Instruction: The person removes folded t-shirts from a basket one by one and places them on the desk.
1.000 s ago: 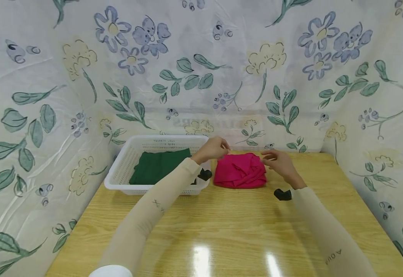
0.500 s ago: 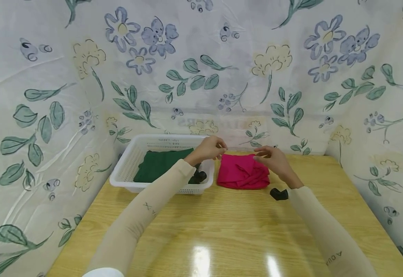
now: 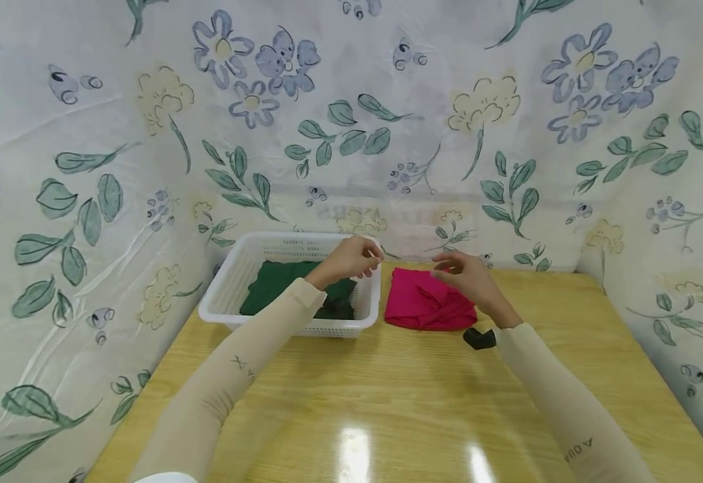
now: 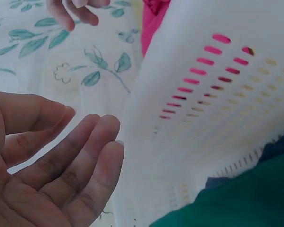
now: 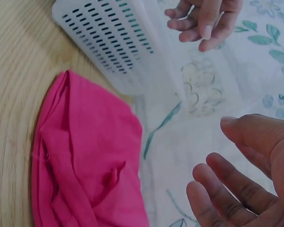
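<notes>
A folded pink cloth [image 3: 426,302] lies on the table just right of a white perforated plastic basket [image 3: 219,295]. Inside the basket is a folded dark green cloth [image 3: 279,282]. My left hand [image 3: 348,260] is raised over the basket's right end, its fingers loosely bent and holding nothing; the left wrist view shows its palm and fingers [image 4: 106,165] beside the basket wall. Above the back right part of the pink cloth hovers my right hand [image 3: 463,274], relaxed and with nothing in it. In the right wrist view its fingers [image 5: 213,198] are spread apart from the cloth.
The wooden table [image 3: 351,396] extends toward me and to the right. Behind and at both sides hangs a floral-patterned sheet [image 3: 351,181]. Black wrist-mounted pieces, one [image 3: 479,339] at the right wrist, sit under the sleeves.
My left hand has shifted left, from beside the pink cloth to over the basket's right end. My right hand has drifted slightly left over the cloth. The view has turned slightly left.
</notes>
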`<state>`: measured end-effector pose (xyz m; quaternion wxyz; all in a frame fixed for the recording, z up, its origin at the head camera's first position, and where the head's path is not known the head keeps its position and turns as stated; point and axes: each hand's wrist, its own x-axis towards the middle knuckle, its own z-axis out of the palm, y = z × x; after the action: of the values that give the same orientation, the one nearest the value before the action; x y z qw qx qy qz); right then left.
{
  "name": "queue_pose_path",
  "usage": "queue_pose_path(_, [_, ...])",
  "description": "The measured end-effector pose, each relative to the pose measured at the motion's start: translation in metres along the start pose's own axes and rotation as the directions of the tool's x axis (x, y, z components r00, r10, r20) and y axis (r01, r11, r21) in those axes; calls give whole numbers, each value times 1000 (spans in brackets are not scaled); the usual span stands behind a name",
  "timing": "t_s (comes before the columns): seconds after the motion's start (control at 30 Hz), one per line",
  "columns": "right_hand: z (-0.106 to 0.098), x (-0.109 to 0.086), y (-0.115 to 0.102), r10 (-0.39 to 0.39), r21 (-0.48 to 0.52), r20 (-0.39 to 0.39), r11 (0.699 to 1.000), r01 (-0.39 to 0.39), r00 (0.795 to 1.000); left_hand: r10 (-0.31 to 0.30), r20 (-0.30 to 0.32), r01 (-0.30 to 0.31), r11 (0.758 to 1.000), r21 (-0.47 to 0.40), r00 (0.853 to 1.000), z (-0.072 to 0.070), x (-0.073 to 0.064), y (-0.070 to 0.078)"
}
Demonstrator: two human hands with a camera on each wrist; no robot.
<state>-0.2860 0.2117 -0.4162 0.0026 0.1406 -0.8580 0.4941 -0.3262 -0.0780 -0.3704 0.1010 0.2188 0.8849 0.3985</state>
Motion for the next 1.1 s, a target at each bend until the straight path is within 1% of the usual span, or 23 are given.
queue_pose_path(0.1, [5,0,-4,-2,-8,9,1000,3,1000,-20,-3,20,1000,1,1000,-1,-2,-8])
queue_pose_path(0.23, [14,3,-8,-29,-13,36,999,30,999,-45,1,45,999,-14,999,-5,-6,-18])
queue_pose_path(0.33, [19,6,-11,-47,-14,38,999,48,998,-46,12,46,999,-18,999,-9,-10,-24])
queue_pose_path(0.53, [25,13,-21,-66,-10,28,998,66,997,-45,-4,45,999,-19,999,-23,-18,-32])
queue_pose_path(0.77, [37,17,-31,-59,22,62,998,58,996,-79,-9,79,997,-3,997,-38,-27,-48])
queue_pose_path(1.0, [54,24,-40,-74,53,74,996,70,995,-119,-52,121,992,23,992,-54,-39,-64])
queue_pose_path(1.1, [62,28,-46,-83,60,84,995,78,993,-138,-58,140,990,26,989,-60,-44,-70])
